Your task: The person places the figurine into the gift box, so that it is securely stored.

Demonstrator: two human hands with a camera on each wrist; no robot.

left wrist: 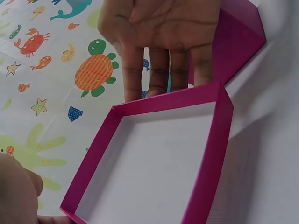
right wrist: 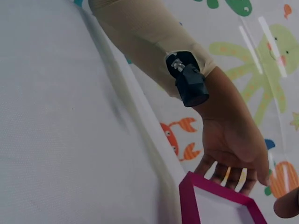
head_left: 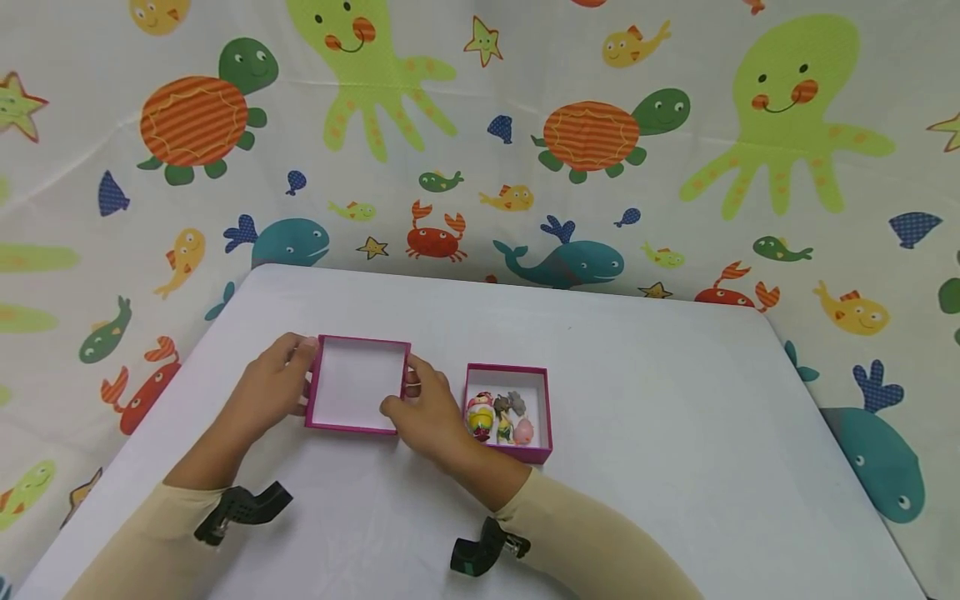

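A square magenta box lid (head_left: 352,430) with a white inside is held between both hands in the head view, its hollow side facing the camera. My left hand (head_left: 273,383) holds its left edge, the fingers partly hidden behind the wall. On the opposite edge, my right hand (head_left: 427,412) grips with the thumb at the front and the fingers behind. Just right of that hand stands a matching open box (head_left: 550,417). Inside it lie several small toy figures, among them a yellow-and-pink one (head_left: 480,417), a grey one (head_left: 516,403) and a pink one (head_left: 523,431).
A white table (head_left: 675,433) spreads under the hands and the box. Behind it hangs a curtain (head_left: 465,92) printed with sea animals. Small black cameras (head_left: 243,507) are strapped over both beige sleeves (head_left: 592,529). The right forearm passes close to the box's front left corner.
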